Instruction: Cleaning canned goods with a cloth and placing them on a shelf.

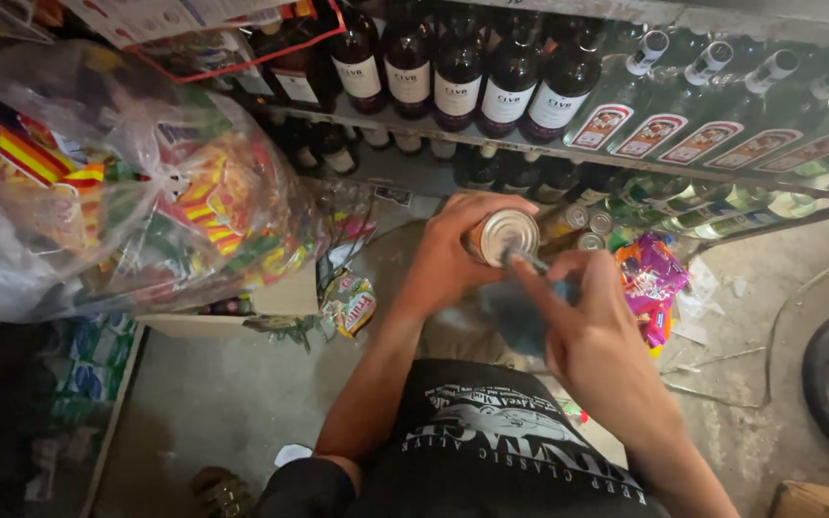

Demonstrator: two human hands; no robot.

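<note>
The left hand point(453, 254) wraps its fingers around a metal can point(506, 235), tipping its silver end up in front of the bottle shelf point(491, 144), so the right hand point(592, 336), fingers pinching a dark cloth point(515, 312), can reach it.

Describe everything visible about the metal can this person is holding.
The can is small, round and silvery, apparently metal, tipped so its flat ridged end faces the camera; its side is mostly hidden. The left hand wraps around its body. The right hand presses a dark cloth against its lower rim. It is held above the floor, before the bottle shelves.
</note>
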